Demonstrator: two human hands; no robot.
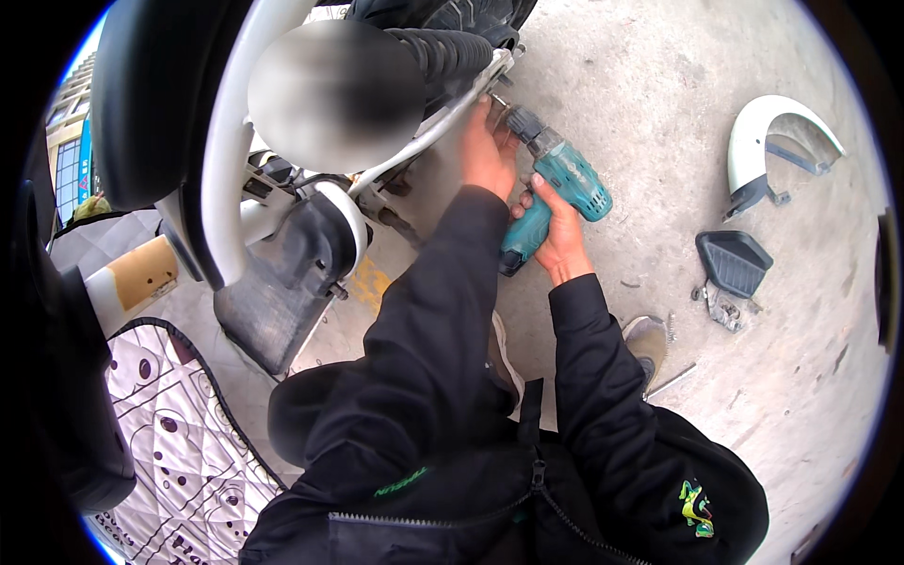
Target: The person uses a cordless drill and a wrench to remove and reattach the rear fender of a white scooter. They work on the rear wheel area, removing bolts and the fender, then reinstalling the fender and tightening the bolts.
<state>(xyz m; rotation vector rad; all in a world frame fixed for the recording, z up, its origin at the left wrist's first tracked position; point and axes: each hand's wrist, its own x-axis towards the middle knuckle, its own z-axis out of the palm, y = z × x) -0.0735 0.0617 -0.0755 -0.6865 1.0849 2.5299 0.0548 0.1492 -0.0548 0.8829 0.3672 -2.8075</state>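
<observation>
My right hand [562,231] is wrapped around the grip of a teal and black cordless drill [571,179]. The drill's chuck and thin bit point up and left, toward the end of a white tube on a scooter [471,94]. Beside the bit, my left hand [488,155] is raised against that tube end with its fingers bent. What its fingertips pinch is too small to make out. Behind the tube is a black ribbed shock absorber [443,55], and a blurred round patch hides part of the scooter.
On the concrete floor to the right lie a curved white fender [750,141], a black tray-like part [734,262] and a small metal bracket [723,309]. A thin metal rod [673,379] lies by my shoe [646,350]. Quilted white fabric [179,452] hangs at lower left.
</observation>
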